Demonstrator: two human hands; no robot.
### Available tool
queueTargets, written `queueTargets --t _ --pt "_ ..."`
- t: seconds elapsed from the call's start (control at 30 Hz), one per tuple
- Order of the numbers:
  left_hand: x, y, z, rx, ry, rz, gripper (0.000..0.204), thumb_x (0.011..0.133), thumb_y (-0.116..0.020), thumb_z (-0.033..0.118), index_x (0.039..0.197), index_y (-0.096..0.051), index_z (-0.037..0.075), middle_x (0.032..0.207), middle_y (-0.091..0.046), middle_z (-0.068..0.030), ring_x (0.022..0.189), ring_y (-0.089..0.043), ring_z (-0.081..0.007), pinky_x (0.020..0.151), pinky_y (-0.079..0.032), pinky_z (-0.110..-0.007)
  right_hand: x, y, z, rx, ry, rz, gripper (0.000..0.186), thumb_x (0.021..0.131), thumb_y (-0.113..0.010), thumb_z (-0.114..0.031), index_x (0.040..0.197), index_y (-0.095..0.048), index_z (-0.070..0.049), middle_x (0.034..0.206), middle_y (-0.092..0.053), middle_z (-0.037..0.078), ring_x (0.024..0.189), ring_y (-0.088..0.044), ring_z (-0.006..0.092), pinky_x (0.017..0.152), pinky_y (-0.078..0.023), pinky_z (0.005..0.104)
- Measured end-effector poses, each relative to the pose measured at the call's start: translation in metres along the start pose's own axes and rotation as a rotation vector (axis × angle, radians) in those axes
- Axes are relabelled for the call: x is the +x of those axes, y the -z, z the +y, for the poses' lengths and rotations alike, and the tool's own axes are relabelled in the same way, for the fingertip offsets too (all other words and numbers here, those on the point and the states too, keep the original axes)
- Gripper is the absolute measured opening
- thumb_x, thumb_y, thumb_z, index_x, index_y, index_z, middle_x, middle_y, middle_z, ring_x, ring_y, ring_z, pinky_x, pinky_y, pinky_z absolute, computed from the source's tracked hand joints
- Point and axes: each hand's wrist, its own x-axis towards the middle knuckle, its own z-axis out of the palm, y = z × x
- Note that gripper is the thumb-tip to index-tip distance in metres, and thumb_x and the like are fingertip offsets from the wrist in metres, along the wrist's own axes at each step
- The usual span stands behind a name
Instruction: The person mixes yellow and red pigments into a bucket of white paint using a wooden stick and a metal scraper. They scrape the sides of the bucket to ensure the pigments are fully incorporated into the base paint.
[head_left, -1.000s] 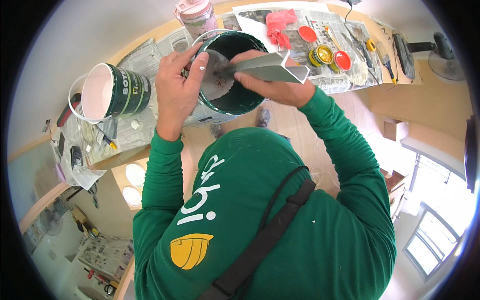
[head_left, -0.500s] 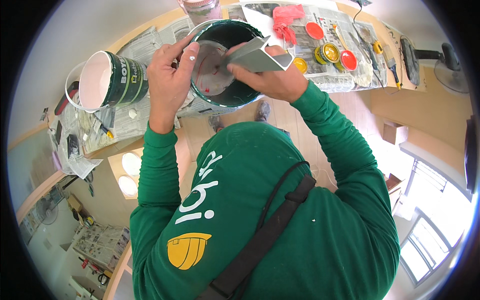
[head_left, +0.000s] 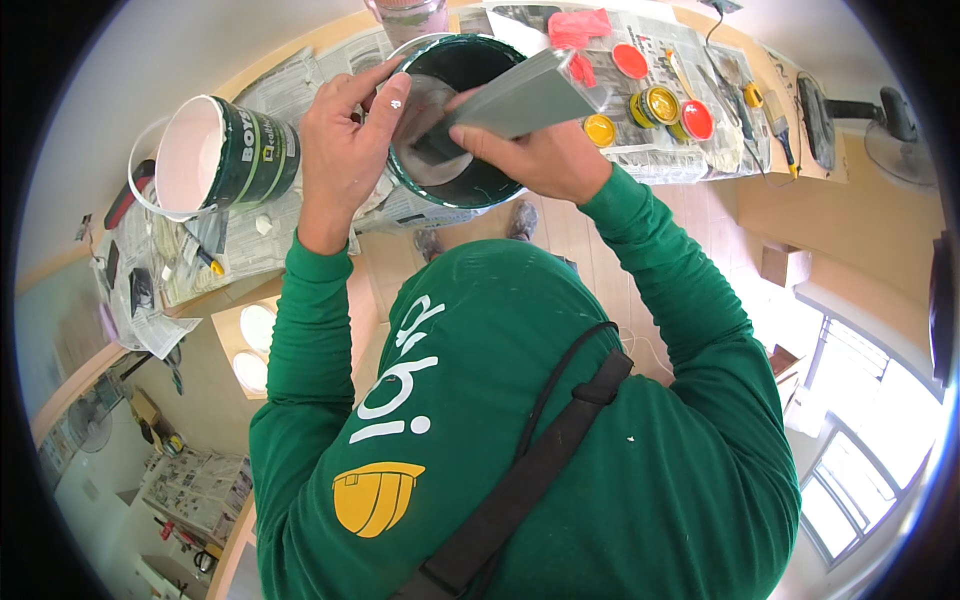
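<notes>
A dark green paint bucket [head_left: 488, 52] stands tilted toward me on the papered table. My left hand [head_left: 345, 140] grips its left rim, thumb over the edge and inside. Pale grey paint [head_left: 445, 172] covers part of the bottom. My right hand [head_left: 545, 155] is closed round a long grey channel-shaped bar [head_left: 530, 95], its thumb along the near side. The bar's lower end dips into the paint; its upper end sticks out past the right rim. The fingers behind the bar are mostly hidden.
Left of my left hand lies a green bucket [head_left: 255, 155] with pale pink inside. At the right are yellow paint tins [head_left: 655, 105], red lids [head_left: 630, 62], a red cloth [head_left: 580, 30] and a paintbrush [head_left: 780, 125]. A clear tub [head_left: 412, 18] sits behind.
The bar has swung within the bucket, its upper end rising to the far right and its side turning toward view. Its lower end now shows in the paint. My left hand stays on the rim.
</notes>
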Motion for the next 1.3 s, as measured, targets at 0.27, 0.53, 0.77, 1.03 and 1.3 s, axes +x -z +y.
queueTargets --t 0.27,0.53,0.77,1.03,1.3 --pt "0.001 -0.006 -0.003 -0.071 -0.017 0.030 0.033 0.100 -0.078 0.032 0.126 -0.082 0.011 0.076 -0.057 -0.0039 0.076 -0.053 -0.0163 0.069 -0.044 -0.033 0.003 0.000 0.006 0.002 -0.085 0.033 0.024 0.102 -0.076 -0.022 0.119 -0.077 -0.006 0.118 -0.076 0.010 0.096 -0.073 0.0250 0.085 -0.059 0.0378" --pt "0.003 -0.006 0.000 -0.070 -0.001 0.023 0.034 0.100 -0.078 0.033 0.125 -0.082 0.010 0.077 -0.056 -0.0034 0.078 -0.053 -0.0161 0.069 -0.044 -0.033 0.007 0.009 0.017 -0.038 -0.038 0.015 0.031 0.099 -0.079 -0.024 0.124 -0.076 -0.005 0.113 -0.078 0.011 0.102 -0.074 0.0246 0.090 -0.058 0.0367" --pt "0.002 -0.008 -0.002 -0.096 0.014 0.016 0.034 0.100 -0.079 0.032 0.125 -0.082 0.010 0.078 -0.059 -0.0035 0.075 -0.053 -0.0146 0.069 -0.045 -0.031 0.004 0.015 0.015 -0.054 0.016 -0.011 0.029 0.099 -0.079 -0.024 0.122 -0.076 -0.006 0.107 -0.078 0.010 0.098 -0.074 0.0228 0.086 -0.059 0.0368" --pt "0.003 -0.006 -0.006 -0.087 -0.012 0.006 0.033 0.101 -0.078 0.033 0.125 -0.082 0.010 0.079 -0.059 -0.0033 0.075 -0.054 -0.0132 0.066 -0.045 -0.030 0.002 0.013 0.019 -0.228 0.064 -0.087 0.028 0.100 -0.077 -0.024 0.124 -0.077 -0.008 0.110 -0.077 0.011 0.095 -0.074 0.0248 0.083 -0.059 0.0374" --pt "0.001 -0.010 -0.006 -0.115 -0.025 0.021 0.032 0.101 -0.078 0.031 0.125 -0.082 0.010 0.081 -0.061 -0.0027 0.076 -0.055 -0.0122 0.068 -0.046 -0.030 -0.002 0.007 0.021 -0.089 0.036 0.001 0.031 0.099 -0.079 -0.026 0.123 -0.077 -0.006 0.113 -0.078 0.009 0.100 -0.073 0.0227 0.089 -0.058 0.0367"
